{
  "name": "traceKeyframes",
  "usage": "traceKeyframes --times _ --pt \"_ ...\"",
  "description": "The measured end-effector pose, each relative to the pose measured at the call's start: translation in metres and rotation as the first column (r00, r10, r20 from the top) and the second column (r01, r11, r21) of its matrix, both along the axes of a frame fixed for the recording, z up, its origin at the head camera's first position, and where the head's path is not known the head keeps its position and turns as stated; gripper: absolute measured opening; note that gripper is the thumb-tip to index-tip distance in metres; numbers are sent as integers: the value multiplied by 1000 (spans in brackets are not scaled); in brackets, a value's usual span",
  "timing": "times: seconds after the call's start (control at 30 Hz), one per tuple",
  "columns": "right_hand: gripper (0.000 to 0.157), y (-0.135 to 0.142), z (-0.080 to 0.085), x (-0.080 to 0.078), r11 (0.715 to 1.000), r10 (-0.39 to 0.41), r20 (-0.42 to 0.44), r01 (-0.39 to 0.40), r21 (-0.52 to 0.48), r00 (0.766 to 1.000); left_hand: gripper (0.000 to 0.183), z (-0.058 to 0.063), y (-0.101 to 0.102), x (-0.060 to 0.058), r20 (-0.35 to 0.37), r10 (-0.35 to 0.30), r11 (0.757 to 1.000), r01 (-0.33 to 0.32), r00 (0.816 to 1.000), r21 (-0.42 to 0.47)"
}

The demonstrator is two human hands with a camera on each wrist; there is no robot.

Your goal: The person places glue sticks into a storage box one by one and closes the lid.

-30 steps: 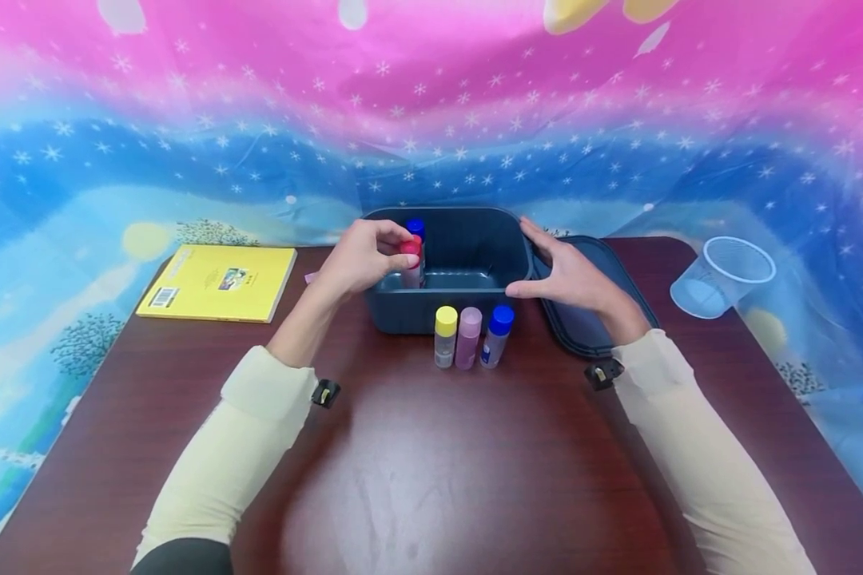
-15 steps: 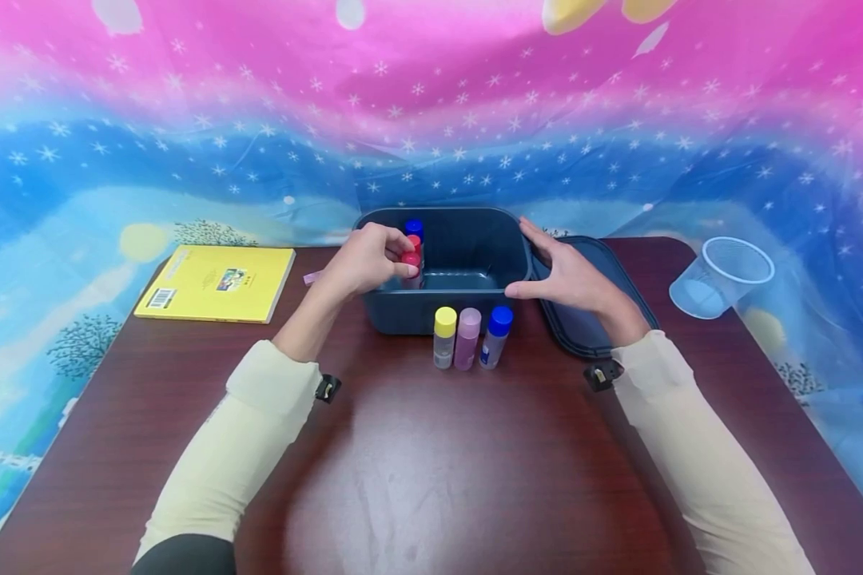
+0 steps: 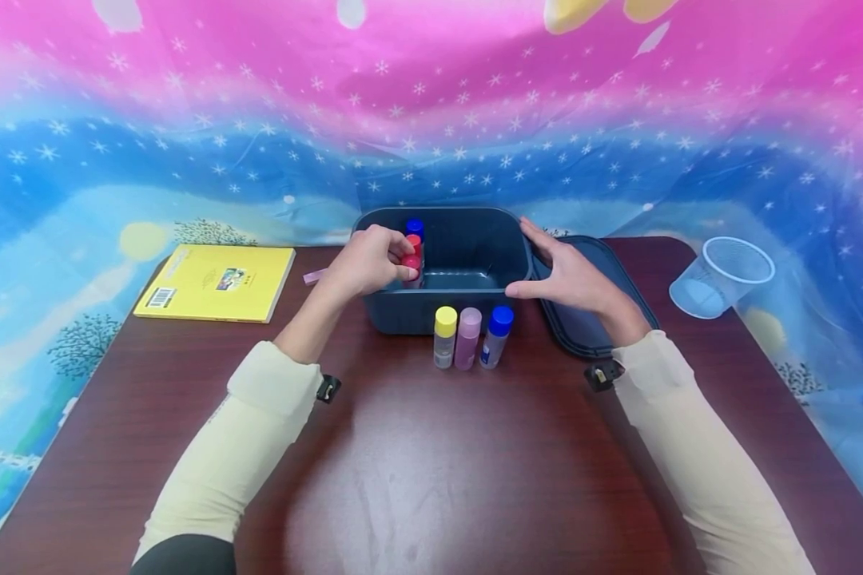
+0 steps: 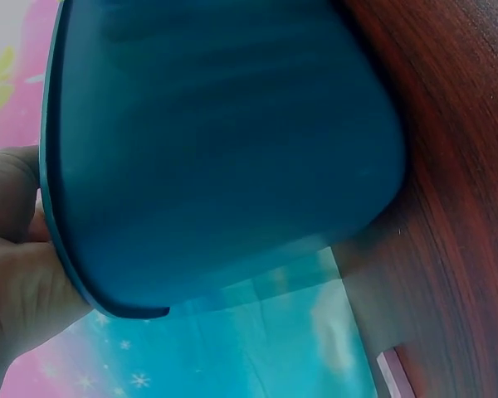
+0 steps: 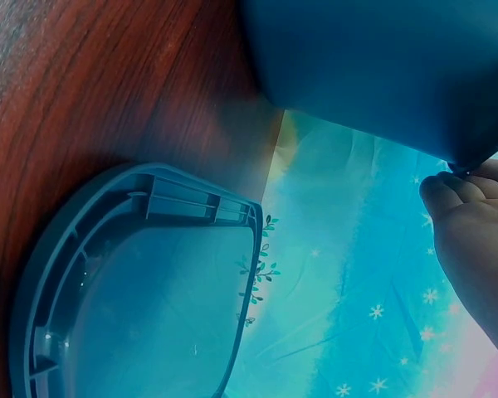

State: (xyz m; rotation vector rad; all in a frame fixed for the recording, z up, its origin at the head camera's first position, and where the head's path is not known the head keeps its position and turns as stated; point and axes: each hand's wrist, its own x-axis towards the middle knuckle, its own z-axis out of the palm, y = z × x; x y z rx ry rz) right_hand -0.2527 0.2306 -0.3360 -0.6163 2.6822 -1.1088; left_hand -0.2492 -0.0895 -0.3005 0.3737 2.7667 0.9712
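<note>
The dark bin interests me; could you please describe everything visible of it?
The bin looks like dark blue-grey plastic, with rounded corners and a thin rim. It stands upright, uncovered, near the back of the table. Inside, towards its left end, are a blue-capped tube and two red-capped tubes, the nearer pinched by the left hand. The right hand touches its right end.

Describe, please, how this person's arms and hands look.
The left hand and right hand are bare. Left sleeve and right sleeve are cream with wide cuffs. A small black device sits by each cuff; black cloth shows below the left one.
</note>
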Motion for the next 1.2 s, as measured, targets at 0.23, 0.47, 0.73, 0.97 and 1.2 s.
traceKeyframes --times 0.23,0.47,0.73,0.97,1.2 --pt "103 0 0 0 1000 1 -5 -1 -1 1000 42 1 -2 3 7 23 999 -24 1000 45" --pt "103 0 1 1 1000 -3 2 3 -3 1000 38 2 -6 5 -29 47 998 -45 998 45" --pt "103 0 1 3 1000 -5 4 5 0 1000 37 3 -10 7 -30 63 996 -61 998 70" --pt "102 1 0 3 1000 -6 -10 6 6 1000 37 5 -15 9 -12 57 993 -55 998 108" --pt "102 2 3 4 999 -4 -26 5 33 1000 35 4 -26 14 -63 92 982 -81 994 169"
